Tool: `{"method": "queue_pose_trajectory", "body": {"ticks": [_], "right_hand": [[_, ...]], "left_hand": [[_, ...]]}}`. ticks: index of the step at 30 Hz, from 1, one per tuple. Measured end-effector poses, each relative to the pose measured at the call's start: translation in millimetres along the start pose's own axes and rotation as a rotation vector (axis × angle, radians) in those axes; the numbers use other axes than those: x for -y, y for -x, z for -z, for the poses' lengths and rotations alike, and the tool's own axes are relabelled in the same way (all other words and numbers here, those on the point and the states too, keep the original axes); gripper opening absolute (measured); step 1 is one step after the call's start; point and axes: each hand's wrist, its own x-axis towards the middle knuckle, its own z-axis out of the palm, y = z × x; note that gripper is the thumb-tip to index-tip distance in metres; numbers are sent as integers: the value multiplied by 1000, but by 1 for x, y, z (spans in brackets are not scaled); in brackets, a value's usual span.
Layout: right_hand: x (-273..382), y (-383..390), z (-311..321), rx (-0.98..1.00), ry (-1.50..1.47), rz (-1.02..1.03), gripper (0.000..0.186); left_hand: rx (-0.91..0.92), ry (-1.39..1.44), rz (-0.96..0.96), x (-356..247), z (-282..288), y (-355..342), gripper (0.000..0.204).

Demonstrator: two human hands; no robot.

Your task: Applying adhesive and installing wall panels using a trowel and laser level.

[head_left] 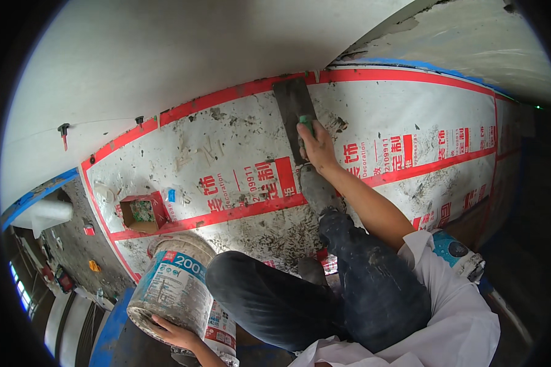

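Observation:
My right hand [315, 145] is closed around the green handle of a plastering trowel. The trowel's dark rectangular blade [291, 101] lies across the red tape border of the printed white sheeting, close to the base of the pale wall. Down at the lower left, my left hand [176, 336] grips the near edge of a plaster-smeared plastic bucket [174, 284], which is tilted beside my bent knee. Its contents cannot be seen. Another bucket [222, 330] with a red label shows partly behind it.
The pale wall [147, 79] rises along the far side. On the sheeting [239, 131], spattered with grey bits, stands an open red box [142, 213] of small pieces. A blue-labelled container [459, 254] is beyond my right elbow. Black-topped clips [63, 129] stick out of the wall.

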Motion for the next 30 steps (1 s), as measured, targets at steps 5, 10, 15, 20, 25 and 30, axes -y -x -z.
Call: {"method": "queue_pose_trajectory", "body": {"ticks": [5, 10, 15, 20, 25, 30], "right_hand": [[-3, -10, -9, -44, 12, 34, 38], [-5, -23, -18, -60, -26, 60, 39], [-2, -22, -25, -71, -49, 29, 40], [-3, -26, -31, -84, 2, 73, 40], [-44, -44, -21, -142, 130, 165, 45], [-55, -42, -49, -229, 241, 229, 54]], "left_hand": [[20, -26, -33, -11, -3, 5, 79], [16, 2, -16, -16, -5, 5, 78], [17, 3, -49, -24, 0, 6, 78], [28, 16, -42, -24, 2, 6, 77], [27, 15, -29, -30, -8, 12, 77], [16, 12, -36, -19, 2, 2, 77]]}}
